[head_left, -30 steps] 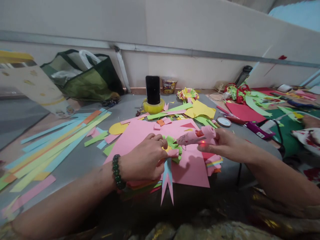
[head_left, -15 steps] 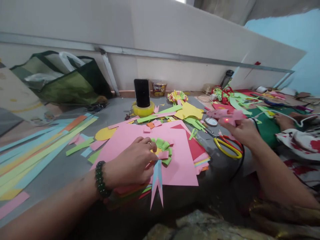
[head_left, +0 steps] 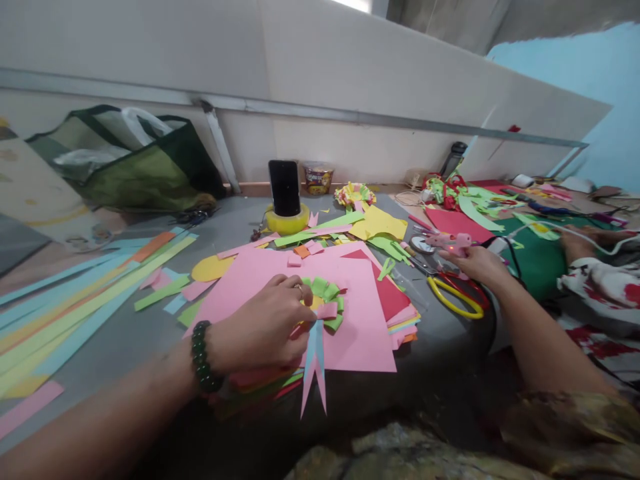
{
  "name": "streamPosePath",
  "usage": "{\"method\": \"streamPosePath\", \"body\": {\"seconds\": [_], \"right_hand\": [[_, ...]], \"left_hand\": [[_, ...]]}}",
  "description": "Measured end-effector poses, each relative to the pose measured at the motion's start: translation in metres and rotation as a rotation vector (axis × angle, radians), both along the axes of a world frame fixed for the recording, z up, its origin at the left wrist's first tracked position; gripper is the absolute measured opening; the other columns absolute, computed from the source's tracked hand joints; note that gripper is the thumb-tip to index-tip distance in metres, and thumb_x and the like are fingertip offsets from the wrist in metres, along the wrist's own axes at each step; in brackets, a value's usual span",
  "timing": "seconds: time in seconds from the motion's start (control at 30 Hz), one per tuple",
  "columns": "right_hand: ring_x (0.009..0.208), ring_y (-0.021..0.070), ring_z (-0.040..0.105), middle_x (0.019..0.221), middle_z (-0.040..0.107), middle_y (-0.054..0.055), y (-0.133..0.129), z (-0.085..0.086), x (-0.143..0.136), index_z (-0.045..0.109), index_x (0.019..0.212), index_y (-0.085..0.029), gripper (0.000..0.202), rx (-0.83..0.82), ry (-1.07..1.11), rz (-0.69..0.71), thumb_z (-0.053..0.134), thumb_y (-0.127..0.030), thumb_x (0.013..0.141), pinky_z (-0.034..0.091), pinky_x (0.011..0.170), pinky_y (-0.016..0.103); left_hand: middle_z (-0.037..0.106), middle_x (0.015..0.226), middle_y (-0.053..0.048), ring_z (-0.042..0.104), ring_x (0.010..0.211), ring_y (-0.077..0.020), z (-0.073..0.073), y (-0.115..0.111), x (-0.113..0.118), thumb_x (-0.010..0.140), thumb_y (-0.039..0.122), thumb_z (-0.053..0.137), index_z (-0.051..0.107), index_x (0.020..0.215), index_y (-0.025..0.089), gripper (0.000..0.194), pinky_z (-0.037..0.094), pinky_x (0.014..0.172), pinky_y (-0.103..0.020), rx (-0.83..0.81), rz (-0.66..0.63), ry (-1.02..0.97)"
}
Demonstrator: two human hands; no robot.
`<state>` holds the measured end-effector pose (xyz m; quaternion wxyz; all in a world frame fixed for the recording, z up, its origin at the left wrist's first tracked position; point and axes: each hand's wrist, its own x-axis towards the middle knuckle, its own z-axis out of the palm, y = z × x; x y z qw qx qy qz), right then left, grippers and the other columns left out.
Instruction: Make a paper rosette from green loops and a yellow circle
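Note:
My left hand presses down on a paper rosette made of green and pink loops with pink and blue ribbon tails, lying on a large pink sheet. A green bead bracelet sits on that wrist. My right hand reaches out to the right and grips a pink glue gun with a red light, held low over the table beside yellow-handled scissors.
Long coloured paper strips lie at the left. A phone stands in a yellow tape roll at the back, near a green bag. Paper scraps, a red sheet and another person's arm fill the right side.
My right hand carried the glue gun away from the rosette to the right and lowered it toward the table. My left hand stayed on the rosette. The view swung to the right.

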<state>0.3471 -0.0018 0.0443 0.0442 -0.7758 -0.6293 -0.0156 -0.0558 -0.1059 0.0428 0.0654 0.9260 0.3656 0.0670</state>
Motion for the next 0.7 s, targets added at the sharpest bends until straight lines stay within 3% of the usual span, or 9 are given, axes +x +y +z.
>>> {"method": "streamPosePath", "body": {"seconds": [0.2, 0.3, 0.37, 0.43, 0.53, 0.63, 0.7], "right_hand": [[0.066, 0.0321, 0.065, 0.059, 0.061, 0.012, -0.016, 0.018, -0.009, 0.052, 0.051, -0.025, 0.048, -0.096, -0.011, -0.052, 0.065, -0.059, 0.084, 0.045, 0.061, 0.040], [0.055, 0.0284, 0.058, 0.063, 0.064, 0.014, -0.045, 0.030, -0.019, 0.053, 0.051, -0.026, 0.048, -0.030, -0.035, -0.140, 0.069, -0.063, 0.078, 0.043, 0.057, 0.043], [0.055, 0.0284, 0.057, 0.066, 0.066, 0.014, -0.066, 0.032, -0.033, 0.059, 0.057, -0.027, 0.037, 0.093, 0.006, -0.093, 0.070, -0.057, 0.078, 0.043, 0.056, 0.044], [0.060, 0.0279, 0.061, 0.071, 0.069, 0.012, -0.084, 0.029, -0.053, 0.064, 0.068, -0.027, 0.026, 0.213, 0.141, 0.134, 0.067, -0.050, 0.081, 0.045, 0.057, 0.041], [0.069, 0.0243, 0.066, 0.081, 0.072, 0.009, -0.094, 0.017, -0.092, 0.066, 0.083, -0.025, 0.021, 0.258, 0.326, 0.599, 0.060, -0.044, 0.089, 0.051, 0.062, 0.036], [0.083, 0.0231, 0.068, 0.090, 0.074, 0.008, -0.090, 0.005, -0.130, 0.067, 0.093, -0.023, 0.012, 0.261, 0.314, 1.011, 0.055, -0.027, 0.093, 0.055, 0.074, 0.036], [0.092, 0.0234, 0.067, 0.096, 0.074, 0.009, -0.087, -0.002, -0.149, 0.068, 0.099, -0.021, 0.020, 0.257, 0.269, 1.188, 0.051, -0.013, 0.091, 0.056, 0.081, 0.038]], "left_hand": [[0.069, 0.087, -0.006, 0.056, 0.086, -0.0224, 0.000, 0.001, 0.001, 0.081, 0.026, 0.064, 0.075, 0.080, 0.023, 0.012, 0.039, 0.084, -0.038, -0.010, 0.012, 0.016], [0.070, 0.089, -0.005, 0.055, 0.085, -0.0220, 0.001, 0.001, 0.002, 0.080, 0.024, 0.064, 0.074, 0.079, 0.023, 0.010, 0.039, 0.085, -0.038, -0.025, 0.020, 0.022], [0.070, 0.089, -0.005, 0.056, 0.087, -0.0226, 0.002, 0.001, 0.003, 0.079, 0.024, 0.064, 0.072, 0.075, 0.022, 0.009, 0.038, 0.086, -0.039, -0.041, 0.024, 0.028], [0.070, 0.088, -0.005, 0.056, 0.089, -0.0233, 0.003, 0.002, 0.003, 0.079, 0.025, 0.065, 0.070, 0.073, 0.021, 0.009, 0.038, 0.088, -0.039, -0.062, 0.028, 0.024], [0.068, 0.082, -0.004, 0.056, 0.090, -0.0241, 0.004, 0.001, 0.004, 0.080, 0.026, 0.065, 0.065, 0.075, 0.020, 0.007, 0.039, 0.088, -0.039, -0.072, 0.058, 0.022], [0.066, 0.078, -0.004, 0.055, 0.087, -0.0241, 0.003, 0.001, 0.004, 0.078, 0.026, 0.065, 0.060, 0.073, 0.020, 0.010, 0.040, 0.088, -0.039, -0.051, 0.075, 0.019], [0.066, 0.077, -0.003, 0.055, 0.087, -0.0238, 0.002, 0.001, 0.005, 0.077, 0.026, 0.065, 0.057, 0.069, 0.020, 0.013, 0.040, 0.088, -0.039, -0.044, 0.067, 0.006]]}}
